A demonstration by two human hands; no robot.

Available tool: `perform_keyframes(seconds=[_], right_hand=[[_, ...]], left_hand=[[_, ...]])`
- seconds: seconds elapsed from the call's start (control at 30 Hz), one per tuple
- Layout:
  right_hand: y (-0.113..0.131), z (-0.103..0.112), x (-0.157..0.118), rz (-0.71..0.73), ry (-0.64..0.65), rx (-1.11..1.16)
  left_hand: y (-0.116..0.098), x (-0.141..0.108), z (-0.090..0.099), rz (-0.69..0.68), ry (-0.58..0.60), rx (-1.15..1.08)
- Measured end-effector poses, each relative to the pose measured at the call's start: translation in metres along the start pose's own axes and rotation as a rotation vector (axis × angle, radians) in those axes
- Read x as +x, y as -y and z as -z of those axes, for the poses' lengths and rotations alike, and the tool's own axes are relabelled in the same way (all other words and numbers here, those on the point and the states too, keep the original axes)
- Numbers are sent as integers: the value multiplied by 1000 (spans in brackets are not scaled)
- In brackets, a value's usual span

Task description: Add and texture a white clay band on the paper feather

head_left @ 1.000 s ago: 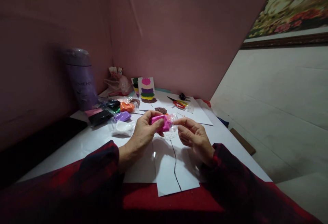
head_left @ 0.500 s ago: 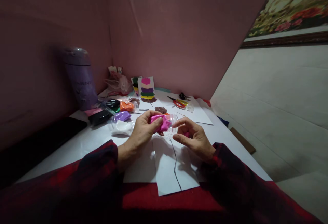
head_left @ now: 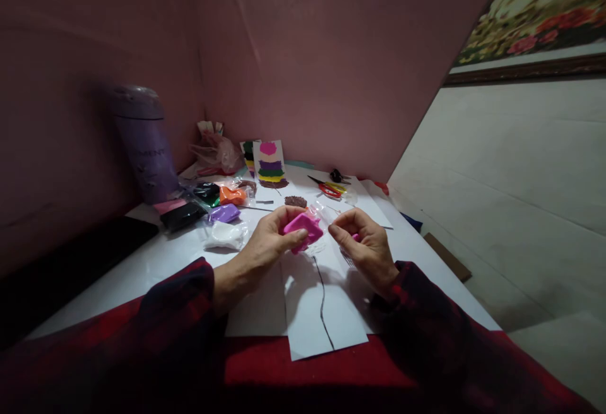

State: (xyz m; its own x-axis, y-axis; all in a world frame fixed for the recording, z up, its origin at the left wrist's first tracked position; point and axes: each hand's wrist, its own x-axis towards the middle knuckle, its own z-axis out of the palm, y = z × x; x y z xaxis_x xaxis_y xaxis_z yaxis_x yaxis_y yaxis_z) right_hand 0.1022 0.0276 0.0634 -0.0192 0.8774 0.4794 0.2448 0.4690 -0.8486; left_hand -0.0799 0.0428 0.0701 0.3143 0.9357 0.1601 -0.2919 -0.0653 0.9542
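Observation:
My left hand (head_left: 272,237) is closed around a clear bag of bright pink clay (head_left: 303,230), thumb pressing on its front. The bag's clear end (head_left: 323,213) points towards my right hand (head_left: 360,243), whose thumb and forefinger are pinched together at its edge. A small pink clay lump (head_left: 355,236) shows among the curled fingers of that hand. Below both hands lies a white sheet of paper (head_left: 305,313) with a wavy dark line drawn down it. White textured clay covers part of the sheet's top, and brown clay (head_left: 296,201) shows just beyond my hands.
Bagged clay in orange (head_left: 233,195), purple (head_left: 224,214), white (head_left: 226,235) and black (head_left: 182,216) lies on the left. A purple bottle (head_left: 144,149) stands behind it. Red-handled scissors (head_left: 330,190) lie at the back. A card with coloured bands (head_left: 271,174) leans upright near the pink wall.
My right thumb and forefinger have closed into a pinch at the bag's clear end. The pink bag has tilted in my left hand. The view has shifted slightly.

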Motion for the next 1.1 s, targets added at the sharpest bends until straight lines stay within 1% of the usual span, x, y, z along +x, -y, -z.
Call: perform_keyframes(seconds=[0.13,0.27,0.33,0.43,0.53,0.63,0.77,0.83,0.97,1.03,1.1], right_hand=[[-1,2,-1,57,79,-36],[2,2,-2,71,147,-57],[3,2,-2,72,152,-59],[5,0,-4,67,109,-56],[5,-2,-5,21,108,0],[3,-4,-4,-31,154,110],[1,-5,-3,-47,212,187],[2,-5,-3,-37,194,172],[5,-4,-4,-23,62,129],[6,-3,-4,-49,72,147],[6,-4,-3,-85,133,190]], left_hand=[[-4,-2,-2,45,52,48],[-5,-3,-3,46,82,56],[-4,-3,-3,46,88,54],[-3,-3,-3,33,87,58],[-2,-3,-3,12,86,69],[1,-4,-2,5,82,73],[4,-3,0,9,91,70],[5,-2,1,11,96,62],[3,-1,-1,13,89,40],[3,-2,-2,20,85,33],[3,-2,-2,31,86,29]])
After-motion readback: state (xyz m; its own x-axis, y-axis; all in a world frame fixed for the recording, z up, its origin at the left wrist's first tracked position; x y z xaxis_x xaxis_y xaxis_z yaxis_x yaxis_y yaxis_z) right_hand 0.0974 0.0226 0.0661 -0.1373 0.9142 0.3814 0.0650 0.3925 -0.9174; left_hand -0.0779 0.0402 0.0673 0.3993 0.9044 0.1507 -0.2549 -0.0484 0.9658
